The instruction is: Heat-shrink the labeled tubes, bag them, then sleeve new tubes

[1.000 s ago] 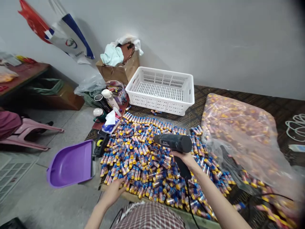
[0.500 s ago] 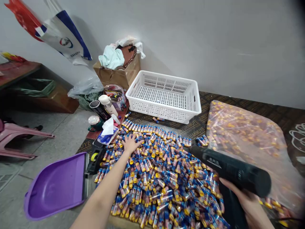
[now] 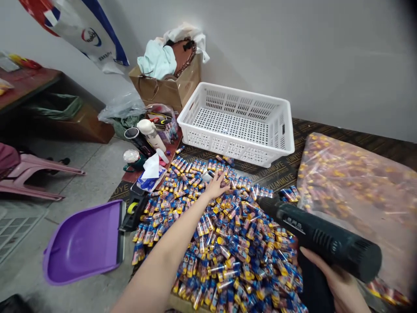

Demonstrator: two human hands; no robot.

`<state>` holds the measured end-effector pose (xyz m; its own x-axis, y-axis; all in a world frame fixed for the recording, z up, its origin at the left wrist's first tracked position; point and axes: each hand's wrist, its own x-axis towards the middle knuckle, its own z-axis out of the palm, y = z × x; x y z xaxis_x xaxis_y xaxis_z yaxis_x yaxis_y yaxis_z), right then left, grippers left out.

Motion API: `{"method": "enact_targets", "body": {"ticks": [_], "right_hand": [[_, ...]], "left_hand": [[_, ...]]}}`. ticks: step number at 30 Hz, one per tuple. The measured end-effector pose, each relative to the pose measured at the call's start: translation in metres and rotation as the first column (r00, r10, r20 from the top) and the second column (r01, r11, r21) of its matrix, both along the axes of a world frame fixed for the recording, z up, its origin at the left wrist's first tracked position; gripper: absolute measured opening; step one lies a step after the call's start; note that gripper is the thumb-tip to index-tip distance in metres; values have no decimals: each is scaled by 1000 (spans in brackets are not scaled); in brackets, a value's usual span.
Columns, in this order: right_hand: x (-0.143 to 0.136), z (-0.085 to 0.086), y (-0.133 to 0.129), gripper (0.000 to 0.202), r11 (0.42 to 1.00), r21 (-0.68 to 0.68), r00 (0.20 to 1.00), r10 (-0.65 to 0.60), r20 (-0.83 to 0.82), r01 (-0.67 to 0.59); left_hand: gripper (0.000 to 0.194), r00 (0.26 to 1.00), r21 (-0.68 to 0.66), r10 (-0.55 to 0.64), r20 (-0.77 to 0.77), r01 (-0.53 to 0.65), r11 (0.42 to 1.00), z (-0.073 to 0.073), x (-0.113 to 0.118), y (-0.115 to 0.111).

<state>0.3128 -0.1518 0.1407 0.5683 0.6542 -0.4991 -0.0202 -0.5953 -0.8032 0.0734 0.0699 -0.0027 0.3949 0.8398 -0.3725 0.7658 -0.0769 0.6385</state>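
A large heap of small clear tubes with blue and yellow ends covers the near part of the table. My left hand lies on the far part of the heap, fingers spread and touching tubes. Just beyond its fingertips, tubes stand side by side in a rough row. My right hand is closed round the handle of a black heat gun, whose nozzle points left over the right side of the heap. Part of the handle is hidden by my fingers.
A white perforated crate stands behind the heap. On the right lies a clear plastic sheet over more tubes. Bottles, a tape dispenser and a tissue pack sit at the left edge, beside a purple dustpan.
My left hand has moved right across the far part of the heap, and tubes there have shifted. The heat gun stays over the heap's right side. The view has shifted slightly.
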Motion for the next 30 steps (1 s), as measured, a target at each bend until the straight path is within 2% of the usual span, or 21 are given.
{"method": "enact_targets", "body": {"ticks": [2,4,6,8,11,13,15,18,21,25,27,30], "right_hand": [[-10,-7,17,37,998,-54,993,3,-122,-10],[-23,-14,34,36,996,-58,983,54,-178,-65],[-37,-20,49,36,983,-44,966,166,-197,-178],[-50,-24,61,36,958,-39,942,272,-196,-285],[-67,-26,75,33,907,-21,889,408,-210,-421],[-75,-25,81,32,872,-23,853,474,-218,-490],[-81,-21,85,32,846,-37,832,515,-206,-532],[-83,-9,84,35,851,-50,845,510,-164,-523],[-74,2,75,36,894,-82,894,428,-134,-440],[-48,8,56,38,977,-107,982,175,-72,-182],[-38,8,46,39,991,-113,997,68,-32,-71],[-32,9,35,36,993,-118,1000,26,-2,-26]], "left_hand": [[64,992,49,30,120,-37,998,7,-16,-12],[54,971,138,164,176,-190,972,12,-42,-35],[48,921,220,351,171,-383,897,12,-77,-66],[46,853,292,509,116,-519,803,9,-114,-103],[51,779,374,626,-42,-568,733,1,-158,-158],[61,744,370,647,-166,-561,740,-6,-172,-184],[71,745,322,612,-265,-530,785,-14,-172,-196],[82,787,262,533,-311,-468,844,-23,-156,-191],[86,824,281,494,-278,-423,862,-30,-138,-169],[87,867,328,437,-239,-352,877,-34,-121,-129],[87,885,327,406,-228,-323,888,-36,-114,-105],[84,908,322,366,-205,-291,901,-39,-102,-69]]}}
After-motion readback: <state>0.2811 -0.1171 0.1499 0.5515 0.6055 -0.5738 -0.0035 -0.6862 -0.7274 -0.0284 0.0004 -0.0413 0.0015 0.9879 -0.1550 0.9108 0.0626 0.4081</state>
